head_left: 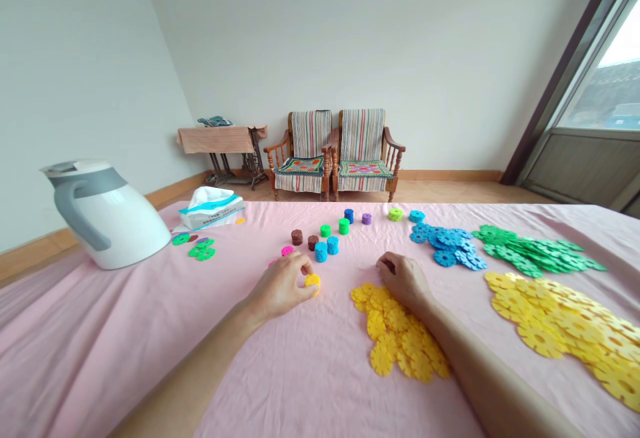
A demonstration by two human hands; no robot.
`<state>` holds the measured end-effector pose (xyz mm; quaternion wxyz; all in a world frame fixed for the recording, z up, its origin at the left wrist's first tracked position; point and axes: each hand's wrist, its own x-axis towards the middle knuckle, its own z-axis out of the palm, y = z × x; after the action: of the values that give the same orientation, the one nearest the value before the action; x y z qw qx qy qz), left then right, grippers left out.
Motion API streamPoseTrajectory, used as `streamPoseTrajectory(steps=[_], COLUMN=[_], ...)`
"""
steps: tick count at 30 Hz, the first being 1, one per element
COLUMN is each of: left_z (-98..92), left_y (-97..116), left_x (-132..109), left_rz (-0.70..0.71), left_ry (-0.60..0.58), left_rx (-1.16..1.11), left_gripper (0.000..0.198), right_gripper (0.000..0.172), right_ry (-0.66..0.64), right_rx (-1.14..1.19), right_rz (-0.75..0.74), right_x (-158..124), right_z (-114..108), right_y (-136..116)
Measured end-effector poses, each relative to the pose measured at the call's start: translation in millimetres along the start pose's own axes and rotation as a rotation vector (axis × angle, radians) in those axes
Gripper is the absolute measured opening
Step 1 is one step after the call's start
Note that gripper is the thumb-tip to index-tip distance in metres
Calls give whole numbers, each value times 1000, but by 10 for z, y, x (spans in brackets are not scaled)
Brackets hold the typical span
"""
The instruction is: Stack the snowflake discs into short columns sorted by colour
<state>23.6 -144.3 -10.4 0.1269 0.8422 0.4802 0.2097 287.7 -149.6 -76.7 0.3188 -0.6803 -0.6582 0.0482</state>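
Observation:
My left hand is closed around a short stack of yellow notched plastic discs, thumb in front and fingers behind, at the tabletop. Pink discs show just beyond its knuckles, partly hidden. My right hand has its fingers curled together above the far end of a loose pile of yellow discs; what they hold, if anything, is hidden. Past both hands stand small stacks: brown discs, light blue discs, green discs, dark blue discs and purple discs.
To the right lie piles of blue discs, green discs and more yellow discs. A white kettle and a tissue pack stand at left on the pink cloth. Two wooden chairs are beyond the table.

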Motion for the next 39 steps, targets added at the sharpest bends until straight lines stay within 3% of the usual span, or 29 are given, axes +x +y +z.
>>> streamPoseTrajectory(steps=[6, 11, 14, 17, 20, 23, 31, 39], left_z=[-61, -76, 58, 225, 327, 352, 334, 284], left_y=[-8, 136, 300, 457, 569, 635, 635, 563], left_x=[15, -23, -111, -192, -216, -197, -177, -175], left_rz=[36, 153, 281, 454, 550, 595, 543, 446], left_ry=[19, 90, -33, -158, -235, -275, -300, -324], left_rx=[-38, -143, -164, -76, 66, 176, 90, -30], left_gripper=[17, 9, 11, 31, 45, 45, 20, 27], right_gripper=[19, 29, 38, 41, 40, 39, 41, 40], right_ry=[12, 81, 210, 329, 349, 308, 231, 198], right_rx=[41, 344, 563, 675, 694, 648, 515, 470], right_rz=[2, 169, 287, 350, 367, 346, 291, 273], right_x=[18, 76, 96, 98, 98, 102, 97, 80], right_z=[4, -7, -36, -70, -78, -59, -61, -63], right_y=[4, 46, 68, 74, 79, 88, 83, 65])
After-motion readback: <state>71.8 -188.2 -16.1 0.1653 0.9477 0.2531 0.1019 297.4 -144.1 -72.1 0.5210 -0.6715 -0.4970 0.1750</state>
